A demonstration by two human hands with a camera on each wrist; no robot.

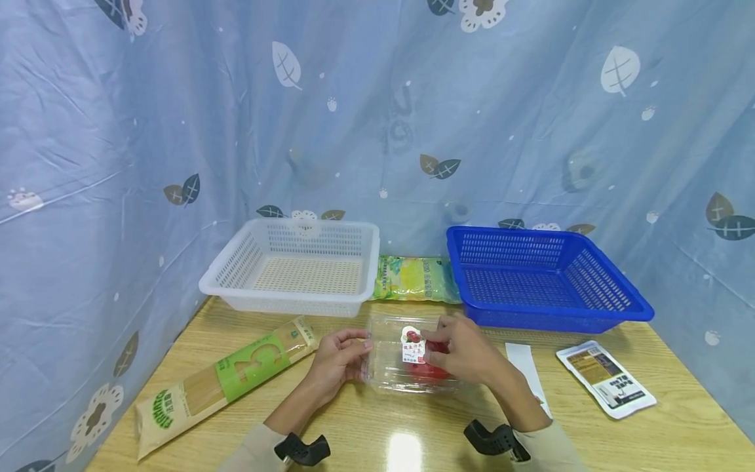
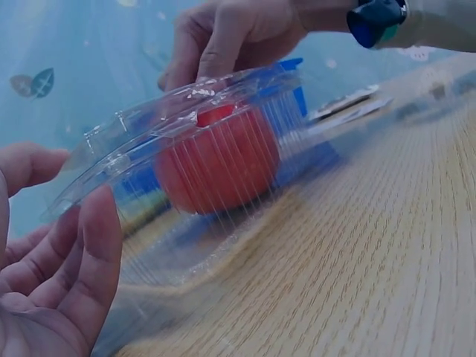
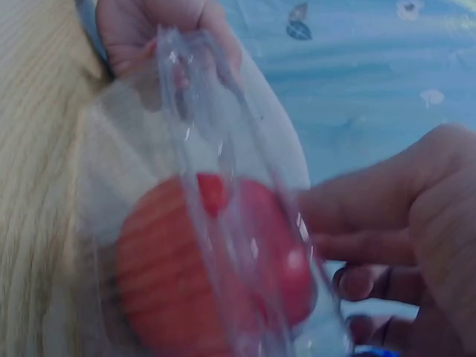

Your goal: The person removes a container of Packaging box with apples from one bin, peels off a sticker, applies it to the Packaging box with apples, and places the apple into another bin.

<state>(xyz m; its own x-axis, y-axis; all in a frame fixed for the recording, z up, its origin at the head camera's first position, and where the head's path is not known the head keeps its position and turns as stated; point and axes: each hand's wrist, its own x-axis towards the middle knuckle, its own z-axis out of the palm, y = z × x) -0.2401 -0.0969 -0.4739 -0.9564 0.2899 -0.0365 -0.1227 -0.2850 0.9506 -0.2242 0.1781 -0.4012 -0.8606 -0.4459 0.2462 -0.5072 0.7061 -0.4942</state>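
A clear plastic clamshell box point(image 1: 386, 367) lies on the table with its lid down. Inside it sits a round red fruit point(image 2: 223, 160) that looks like a tomato; its exact kind is hard to tell. On the lid is a white label point(image 1: 413, 351) with a red picture and print. My left hand point(image 1: 339, 360) pinches the box's left edge, thumb above and fingers below. My right hand point(image 1: 466, 347) reaches over the right side of the lid, its thumb and a finger spread apart and touching the label's right edge. The lid hides part of the right fingertips in the wrist views.
A white basket point(image 1: 289, 305) stands back left, a blue basket point(image 1: 548, 318) back right. Between them lies a yellow-green packet point(image 1: 409, 278). At left is a long noodle packet point(image 1: 236, 377). A white paper strip point(image 1: 527, 370) and a white pouch point(image 1: 606, 379) lie at right.
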